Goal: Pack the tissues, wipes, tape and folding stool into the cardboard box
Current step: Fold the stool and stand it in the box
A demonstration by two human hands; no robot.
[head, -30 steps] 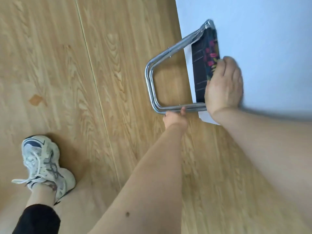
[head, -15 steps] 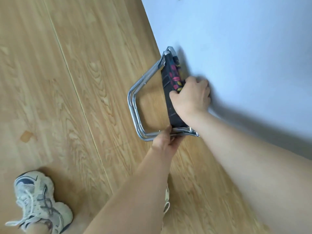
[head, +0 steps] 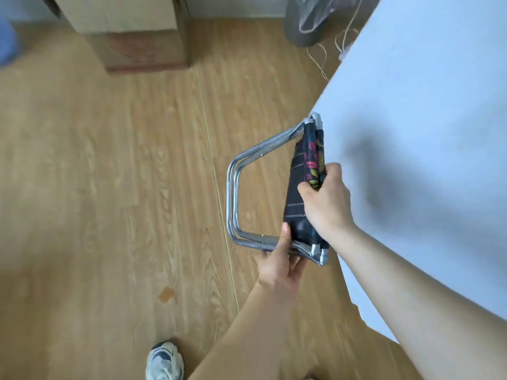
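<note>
The folding stool (head: 297, 193) is folded flat, with chrome tube legs and a black fabric seat printed with coloured leaves. I hold it in the air beside the edge of the white table (head: 428, 138). My right hand (head: 325, 201) grips the fabric seat from the right side. My left hand (head: 279, 259) holds the lower chrome tube near its corner. A cardboard box (head: 137, 31) stands on the floor at the far upper left, its top cut off by the frame. Tissues, wipes and tape are not in view.
Wood-look floor (head: 123, 187) spreads between me and the box. A grey bin (head: 304, 20) with a clear plastic liner stands at the top, with thin cords (head: 321, 58) trailing near the table corner. My shoe (head: 164, 360) is at the bottom.
The view has tilted up, bringing the cardboard box and grey bin into sight. Both hands keep their hold on the folded stool, which has shifted off the table edge.
</note>
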